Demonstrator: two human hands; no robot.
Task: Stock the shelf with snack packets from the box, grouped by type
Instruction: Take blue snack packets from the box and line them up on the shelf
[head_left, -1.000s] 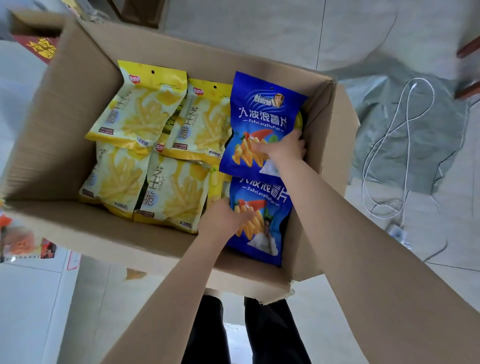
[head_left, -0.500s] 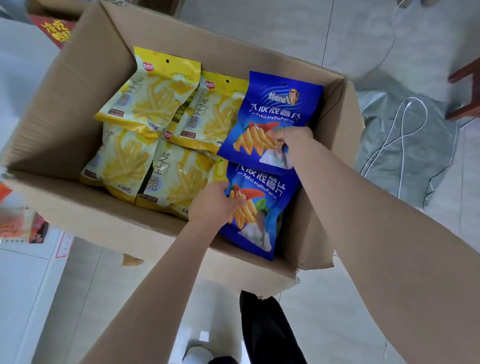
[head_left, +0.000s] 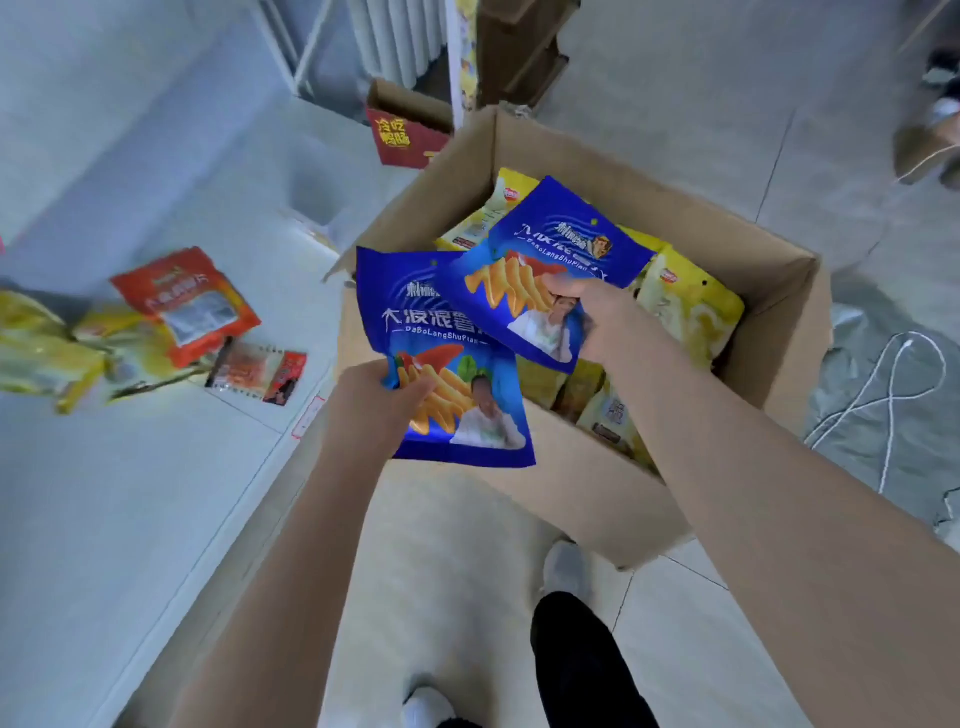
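head view looks down on my two hands over the open cardboard box (head_left: 597, 499), each holding a blue snack packet. my left hand (head_left: 374, 400) grips the near blue packet (head_left: 447, 364) at its lower left edge, fingers closed on the foil, and the packet hangs out past the box's near left wall. my right hand (head_left: 597, 317) is closed on the far blue packet (head_left: 550, 270) at its lower right corner, holding it above the box interior; its left edge overlaps the top right of the near packet. under them, yellow snack packets (head_left: 691, 312) lie inside the box, filling the far and right parts that i can see. to the left, the white shelf (head_left: 130, 493) carries a red packet (head_left: 187, 306), yellow packets (head_left: 47, 348) at its left edge and a small red-and-black packet (head_left: 260, 371), all blurred. a red carton (head_left: 405, 135) stands beyond the box, and a white cable (head_left: 893, 395) lies on the floor to the right.
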